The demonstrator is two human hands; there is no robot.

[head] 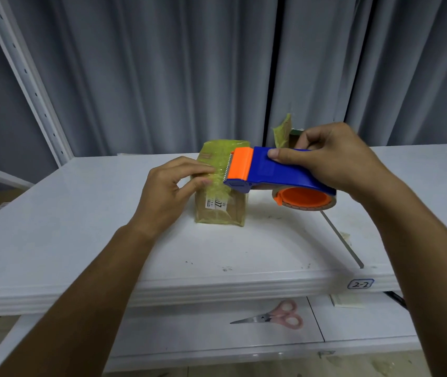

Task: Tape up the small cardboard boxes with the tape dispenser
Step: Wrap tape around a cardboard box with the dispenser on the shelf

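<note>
A small cardboard box (221,210) wrapped in yellowish tape stands on the white shelf (81,240), with a white label on its near face. My left hand (172,189) rests on its left top edge, fingertips pressing the tape down. My right hand (334,156) grips the blue and orange tape dispenser (268,172) from above. The dispenser's toothed orange blade end sits at the box's top right edge. Its orange tape roll core hangs to the right of the box.
A second taped box (283,131) peeks out behind my right hand at the shelf's back. Pink-handled scissors (274,317) lie on the lower shelf. A white upright post (26,85) rises at the left. Grey curtains hang behind. A label reading 2-2 (360,283) marks the shelf's front edge.
</note>
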